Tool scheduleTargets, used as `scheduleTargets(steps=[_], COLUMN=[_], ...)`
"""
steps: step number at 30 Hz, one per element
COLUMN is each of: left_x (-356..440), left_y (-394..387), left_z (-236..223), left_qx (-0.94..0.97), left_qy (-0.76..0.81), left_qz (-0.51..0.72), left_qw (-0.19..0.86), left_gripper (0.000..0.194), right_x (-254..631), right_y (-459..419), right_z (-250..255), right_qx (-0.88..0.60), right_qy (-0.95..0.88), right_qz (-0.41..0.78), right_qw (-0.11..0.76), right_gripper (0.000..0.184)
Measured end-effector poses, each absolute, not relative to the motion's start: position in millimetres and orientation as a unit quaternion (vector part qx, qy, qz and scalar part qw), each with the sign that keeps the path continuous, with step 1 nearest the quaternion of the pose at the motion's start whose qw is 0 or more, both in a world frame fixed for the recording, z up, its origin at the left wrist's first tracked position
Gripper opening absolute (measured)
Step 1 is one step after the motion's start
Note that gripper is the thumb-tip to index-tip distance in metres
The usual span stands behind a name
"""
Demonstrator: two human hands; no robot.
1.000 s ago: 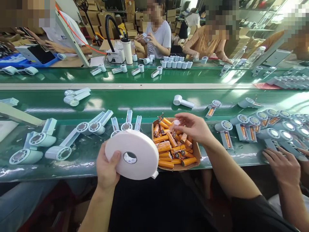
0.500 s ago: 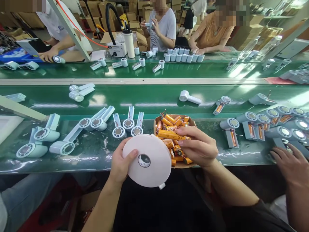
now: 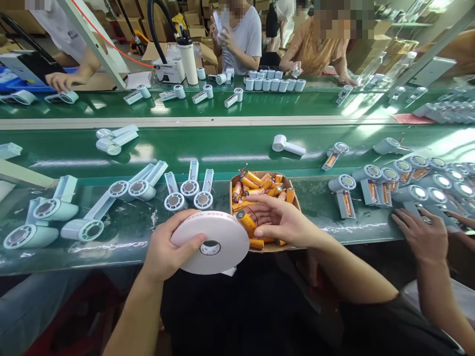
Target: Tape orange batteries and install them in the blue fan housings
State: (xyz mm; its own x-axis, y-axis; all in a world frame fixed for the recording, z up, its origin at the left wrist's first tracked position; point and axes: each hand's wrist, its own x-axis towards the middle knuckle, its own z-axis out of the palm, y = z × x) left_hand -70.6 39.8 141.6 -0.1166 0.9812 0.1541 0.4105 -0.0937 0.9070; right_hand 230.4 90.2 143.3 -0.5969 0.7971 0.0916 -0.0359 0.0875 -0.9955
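My left hand (image 3: 168,244) grips a wide white roll of tape (image 3: 211,228), thumb on its flat face near the core and fingers behind it. The roll is tilted, and a loose tab hangs from its lower edge. My right hand (image 3: 284,220) is over the cardboard box (image 3: 297,200) of orange battery packs (image 3: 252,178). One orange battery pack (image 3: 245,222) lies between its thumb and fingers, close to the roll's right edge. The fingers are fairly straight, so the hold looks loose.
Pale blue housings with round heads (image 3: 203,200) lie left of the box. More housings with orange packs inside (image 3: 347,198) crowd the right, where a co-worker's hand (image 3: 423,232) reaches in. Beyond is a green conveyor (image 3: 185,143) with scattered parts; people work across it.
The roll has tipped flatter and shifted left with my left hand. My right hand has turned and its fingers have straightened; the pack there now points its end toward the roll.
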Motion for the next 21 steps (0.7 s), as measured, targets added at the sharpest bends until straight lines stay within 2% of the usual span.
scheduleTargets(steps=[2,3,5,9,11,14,16,19,21], left_x=[-70,-68,-62,-39,-27,-17,-15,-14,-12], left_y=[42,42,39,29,21,1,-17,-30,-14], left_z=[150,152,149,120,103,86,84,95,112], left_qx=[0.617,0.624,0.606,0.489,0.436,0.423,0.472,0.563,0.583], left_qy=[0.581,0.581,0.597,0.633,0.645,0.660,0.640,0.556,0.538], left_qz=[0.440,0.440,0.464,0.570,0.599,0.575,0.520,0.436,0.432], left_qw=[0.295,0.281,0.246,0.188,0.188,0.236,0.312,0.429,0.429], left_gripper=[0.040,0.040,0.041,0.048,0.050,0.053,0.050,0.041,0.039], right_x=[230,227,217,181,167,177,208,266,289], right_y=[96,97,97,76,64,64,81,115,130], right_z=[148,148,142,108,91,83,92,115,127], right_qx=[-0.316,-0.322,-0.332,-0.355,-0.374,-0.380,-0.360,-0.321,-0.320], right_qy=[-0.636,-0.626,-0.591,-0.463,-0.420,-0.412,-0.412,-0.374,-0.352], right_qz=[0.635,0.636,0.619,0.510,0.468,0.476,0.456,0.302,0.262], right_qw=[0.304,0.315,0.396,0.633,0.682,0.678,0.702,0.816,0.839], right_gripper=[0.060,0.059,0.063,0.074,0.075,0.079,0.069,0.035,0.033])
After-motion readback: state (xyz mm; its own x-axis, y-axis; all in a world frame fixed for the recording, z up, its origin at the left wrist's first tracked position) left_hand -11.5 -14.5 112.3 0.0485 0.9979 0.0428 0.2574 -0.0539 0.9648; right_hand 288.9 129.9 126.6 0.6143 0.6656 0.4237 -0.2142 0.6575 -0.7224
